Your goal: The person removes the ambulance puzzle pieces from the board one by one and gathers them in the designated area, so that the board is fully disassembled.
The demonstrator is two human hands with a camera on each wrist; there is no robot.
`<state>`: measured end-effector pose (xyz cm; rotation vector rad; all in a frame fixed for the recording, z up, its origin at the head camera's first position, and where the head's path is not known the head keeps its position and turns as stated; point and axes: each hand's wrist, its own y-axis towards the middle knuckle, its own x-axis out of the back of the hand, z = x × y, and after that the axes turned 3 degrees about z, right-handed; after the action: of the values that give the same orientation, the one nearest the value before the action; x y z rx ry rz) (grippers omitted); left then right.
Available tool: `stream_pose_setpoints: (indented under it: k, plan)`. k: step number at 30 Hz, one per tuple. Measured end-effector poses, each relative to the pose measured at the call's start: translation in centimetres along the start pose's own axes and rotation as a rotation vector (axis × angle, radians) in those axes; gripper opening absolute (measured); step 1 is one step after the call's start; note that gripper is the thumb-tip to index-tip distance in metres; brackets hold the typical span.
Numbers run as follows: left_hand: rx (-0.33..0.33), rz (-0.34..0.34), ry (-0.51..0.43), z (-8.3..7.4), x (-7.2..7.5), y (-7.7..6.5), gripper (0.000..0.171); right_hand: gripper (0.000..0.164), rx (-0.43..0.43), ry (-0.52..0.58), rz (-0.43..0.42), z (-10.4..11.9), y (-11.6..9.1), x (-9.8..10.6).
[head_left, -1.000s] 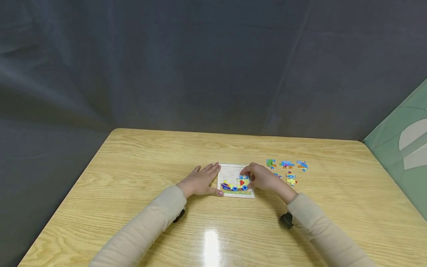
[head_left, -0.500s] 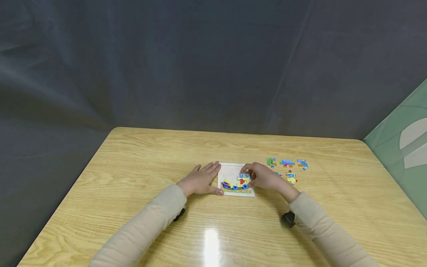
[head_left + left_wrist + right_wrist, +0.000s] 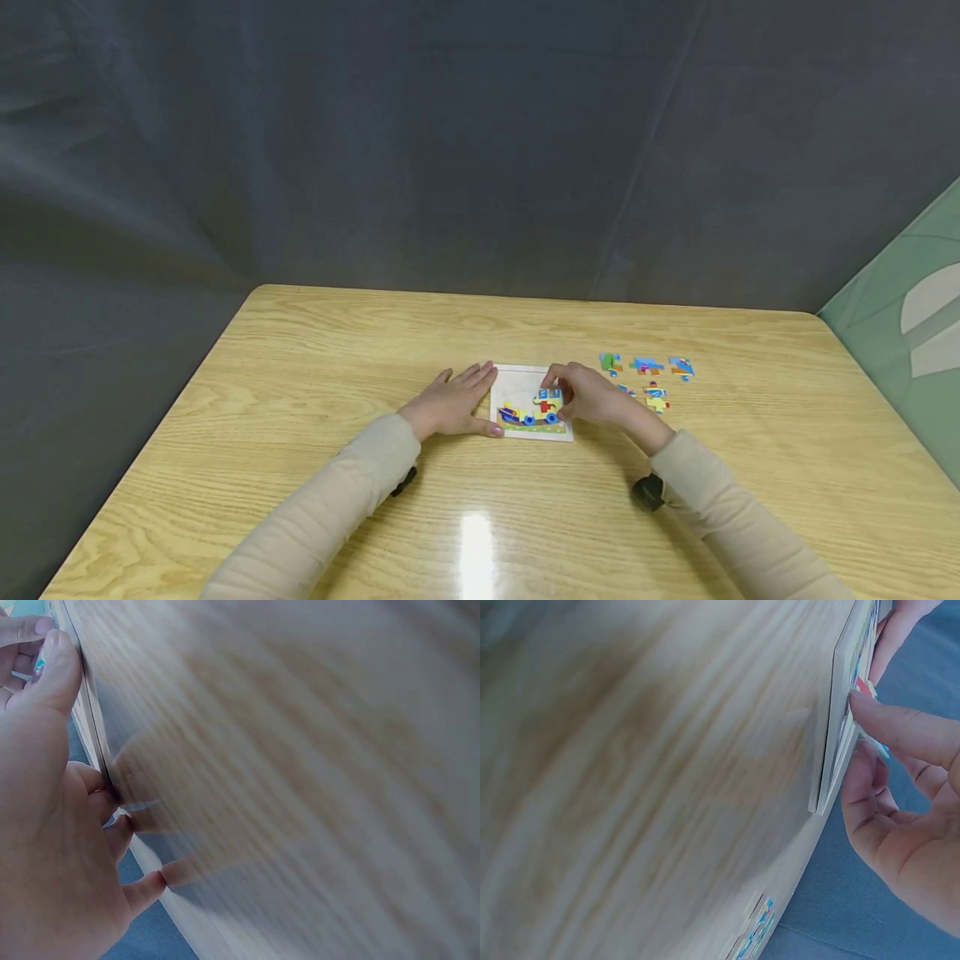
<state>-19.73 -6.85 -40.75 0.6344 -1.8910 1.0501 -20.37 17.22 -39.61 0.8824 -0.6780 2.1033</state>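
A small white-framed jigsaw tray (image 3: 519, 382) lies on the table, its lower part filled with a yellow, red and blue vehicle picture. My left hand (image 3: 452, 407) rests along the tray's left side, fingers spread and fairly straight, thumb at the lower left corner. At the right side, my right hand (image 3: 591, 395) pinches a jigsaw piece (image 3: 870, 688) between thumb and fingers. That piece stands tilted over the tray's edge in the right wrist view, with red, white and blue showing. The thumb partly hides it.
Several loose jigsaw pieces (image 3: 647, 367) lie on the wooden table (image 3: 360, 350) to the right of the tray, just beyond the right hand. A dark curtain (image 3: 465, 150) hangs behind the table. A green panel with pale shapes (image 3: 892, 317) stands at the right.
Both hands keep their places at the tray, and the right hand still pinches the piece. The head view has shifted very slightly.
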Motion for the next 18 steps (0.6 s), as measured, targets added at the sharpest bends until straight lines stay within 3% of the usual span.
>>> stream_pose_setpoints:
  k: [7, 18]
  plan:
    - [-0.001, 0.0, 0.009, 0.04, -0.04, 0.05, 0.097, 0.03, -0.018, 0.009, -0.006, -0.02, -0.09, -0.03]
    - [-0.005, 0.005, 0.013, 0.07, -0.12, 0.03, 0.096, 0.027, -0.072, 0.241, -0.028, -0.83, -0.64, 0.6]
